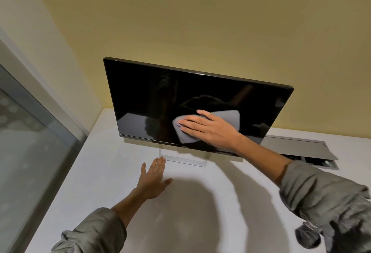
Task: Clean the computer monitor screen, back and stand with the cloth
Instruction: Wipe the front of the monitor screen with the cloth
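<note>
Pressed flat under the right hand (208,130), a soft grey folded cloth (226,121) lies against the lower middle of the glossy black screen of the flat, thin-bezelled computer monitor (152,96); the fingers are spread and extended rather than curled, so the cloth is pinned by the palm, not pinched. Its edges show above and below the hand. The left hand (153,180) is open and holds nothing, resting palm-down on the white matte desk (112,172) with its fingertips touching or just beside the front edge of the clear rectangular stand base (186,159).

Judging from this, the work is in the screen-wiping step. How much of the panel has already been covered cannot be told: the dark glass shows only reflections. The monitor's back faces the yellow wall (200,21) and is out of sight, so the back and stand probably remain to be cleaned.
</note>
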Demonstrator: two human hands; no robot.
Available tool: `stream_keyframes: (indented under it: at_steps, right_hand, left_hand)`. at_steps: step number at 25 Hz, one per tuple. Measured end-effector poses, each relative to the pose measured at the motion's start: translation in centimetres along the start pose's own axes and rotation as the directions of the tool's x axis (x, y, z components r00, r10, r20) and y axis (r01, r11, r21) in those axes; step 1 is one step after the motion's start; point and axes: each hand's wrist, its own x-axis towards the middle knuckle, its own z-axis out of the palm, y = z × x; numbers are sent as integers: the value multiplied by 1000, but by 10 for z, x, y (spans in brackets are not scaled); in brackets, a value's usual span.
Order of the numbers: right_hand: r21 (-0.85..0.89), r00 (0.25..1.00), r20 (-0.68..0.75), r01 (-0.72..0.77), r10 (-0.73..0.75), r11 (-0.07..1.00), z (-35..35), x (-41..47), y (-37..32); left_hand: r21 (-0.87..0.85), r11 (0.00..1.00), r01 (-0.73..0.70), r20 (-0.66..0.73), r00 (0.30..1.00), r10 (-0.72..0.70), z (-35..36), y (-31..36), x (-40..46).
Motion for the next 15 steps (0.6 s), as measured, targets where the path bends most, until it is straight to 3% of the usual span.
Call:
stream_keyframes:
  at_steps: [4, 8, 11, 15]
  right_hand:
    - [-8, 986, -150, 76, -76, 997, -10, 120, -10]
    - [-37, 960, 10, 280, -280, 959, 7, 180, -53]
    - [-2, 953, 125, 278, -275, 961, 23, 173, -65]
    - [24, 948, 150, 281, -281, 959, 29, 118, -56]
  left_hand:
    - [-31, 1000, -3, -34, 999, 2, 0, -4, 2]
    - [-49, 999, -16, -42, 999, 14, 5, -8, 6]
    - [-29, 1000, -12, -27, 1000, 11, 8, -12, 8]
    - [-54, 998, -33, -66, 997, 29, 8, -12, 5]
